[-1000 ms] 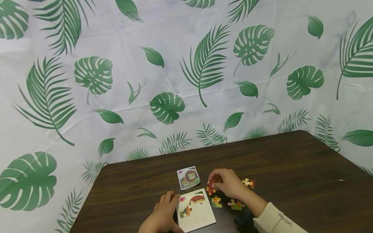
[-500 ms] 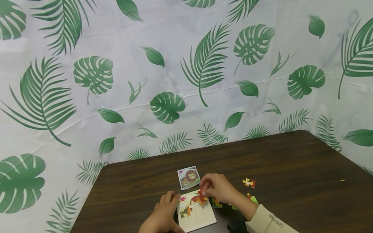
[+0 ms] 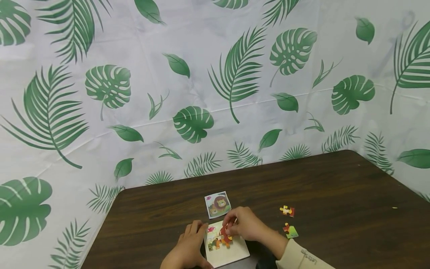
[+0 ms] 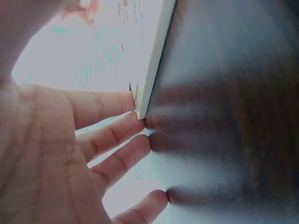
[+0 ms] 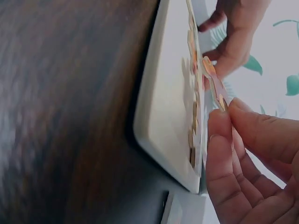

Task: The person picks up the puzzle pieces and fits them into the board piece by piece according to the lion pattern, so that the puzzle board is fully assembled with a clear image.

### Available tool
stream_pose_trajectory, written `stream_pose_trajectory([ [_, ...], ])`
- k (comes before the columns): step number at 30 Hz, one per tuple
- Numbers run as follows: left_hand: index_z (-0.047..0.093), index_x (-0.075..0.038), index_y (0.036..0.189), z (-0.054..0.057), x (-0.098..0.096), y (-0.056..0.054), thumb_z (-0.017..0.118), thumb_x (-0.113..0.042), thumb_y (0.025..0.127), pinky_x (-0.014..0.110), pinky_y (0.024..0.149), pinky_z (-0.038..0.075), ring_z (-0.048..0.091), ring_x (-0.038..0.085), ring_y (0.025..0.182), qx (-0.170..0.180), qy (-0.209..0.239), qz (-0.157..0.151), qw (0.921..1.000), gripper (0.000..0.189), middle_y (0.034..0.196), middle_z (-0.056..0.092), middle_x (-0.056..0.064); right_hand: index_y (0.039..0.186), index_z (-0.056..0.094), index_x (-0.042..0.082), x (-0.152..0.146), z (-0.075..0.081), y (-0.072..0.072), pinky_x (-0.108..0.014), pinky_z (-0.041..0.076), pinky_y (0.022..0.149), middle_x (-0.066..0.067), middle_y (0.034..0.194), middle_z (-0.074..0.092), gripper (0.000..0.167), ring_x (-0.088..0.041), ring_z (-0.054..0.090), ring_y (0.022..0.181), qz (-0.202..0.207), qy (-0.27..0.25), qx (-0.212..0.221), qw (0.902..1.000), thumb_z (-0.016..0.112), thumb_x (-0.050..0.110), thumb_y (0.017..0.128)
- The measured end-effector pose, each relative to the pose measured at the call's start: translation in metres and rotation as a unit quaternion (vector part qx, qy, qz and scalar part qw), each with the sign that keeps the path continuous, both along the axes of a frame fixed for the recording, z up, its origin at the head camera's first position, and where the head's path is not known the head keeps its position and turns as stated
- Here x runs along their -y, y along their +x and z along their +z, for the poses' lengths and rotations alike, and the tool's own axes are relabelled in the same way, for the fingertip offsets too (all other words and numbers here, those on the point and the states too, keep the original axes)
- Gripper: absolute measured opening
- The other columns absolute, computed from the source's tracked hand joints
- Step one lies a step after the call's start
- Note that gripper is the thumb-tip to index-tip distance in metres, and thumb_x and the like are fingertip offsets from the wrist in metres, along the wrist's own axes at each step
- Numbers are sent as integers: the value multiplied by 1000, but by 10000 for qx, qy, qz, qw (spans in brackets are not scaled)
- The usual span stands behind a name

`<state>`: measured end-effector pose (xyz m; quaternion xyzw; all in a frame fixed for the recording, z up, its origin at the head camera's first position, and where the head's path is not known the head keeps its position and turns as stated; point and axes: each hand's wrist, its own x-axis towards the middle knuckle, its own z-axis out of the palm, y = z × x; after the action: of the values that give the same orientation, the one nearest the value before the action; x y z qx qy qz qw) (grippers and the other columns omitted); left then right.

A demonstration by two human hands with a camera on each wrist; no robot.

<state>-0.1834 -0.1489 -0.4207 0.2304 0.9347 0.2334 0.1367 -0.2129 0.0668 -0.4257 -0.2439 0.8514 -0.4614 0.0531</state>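
Note:
A square, pale puzzle board [image 3: 231, 257] lies on the table with several picture pieces set in its upper and left parts. My right hand [image 3: 246, 224] pinches a red and orange puzzle piece [image 5: 216, 84] between thumb and fingertips. In the right wrist view the piece is tilted, raised off the board's face. From the head it overlaps the middle of the board. My left hand [image 3: 189, 243] rests at the board's left edge, thumb toward the near corner. In the left wrist view its fingers [image 4: 107, 105] are spread and fairly straight, the index fingertip touching the board's corner.
Just beyond the board lies a picture card [image 3: 217, 204] of a lion and a cub. Two loose pieces show to the right, a yellow and red one [image 3: 287, 211] and a green and red one [image 3: 290, 230]. A leaf-print cloth [image 3: 201, 93] hangs behind the table.
With the red piece pinched, my right hand has moved left and nearer, from beside the board to over its middle. Its arm now covers other loose pieces. My left hand has stayed put.

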Motion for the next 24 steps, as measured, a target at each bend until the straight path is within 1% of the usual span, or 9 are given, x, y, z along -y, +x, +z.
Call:
stream_pose_trajectory([
  [3,40,1,136,0,0,1,88,-37,54,63,83,32,33,38,114,-106,32,0,9999,102,125,34,13,75,69,9,3,-1,0,-22,43,51,7,65,57,10,-7,51,58,35,22,63,10000,75,2,74],
  [7,40,1,136,1,0,2,88,-36,54,62,83,32,33,37,113,-182,76,-11,9998,102,124,34,12,74,69,10,5,-2,0,-22,41,50,7,63,56,11,-5,49,57,28,79,26,10000,74,0,74],
  [15,39,0,136,3,0,4,88,-36,53,61,84,32,32,37,113,-184,85,-25,9998,103,124,34,12,70,67,8,9,-1,2,-20,38,47,8,60,54,12,-4,46,54,-26,133,-28,9999,73,-2,74],
  [24,40,0,136,3,0,5,88,-36,54,62,84,32,32,38,114,-204,101,-27,9997,103,125,34,13,69,65,8,11,-2,3,-20,37,47,8,59,53,15,-3,45,53,-119,220,-122,9996,73,-5,70],
])
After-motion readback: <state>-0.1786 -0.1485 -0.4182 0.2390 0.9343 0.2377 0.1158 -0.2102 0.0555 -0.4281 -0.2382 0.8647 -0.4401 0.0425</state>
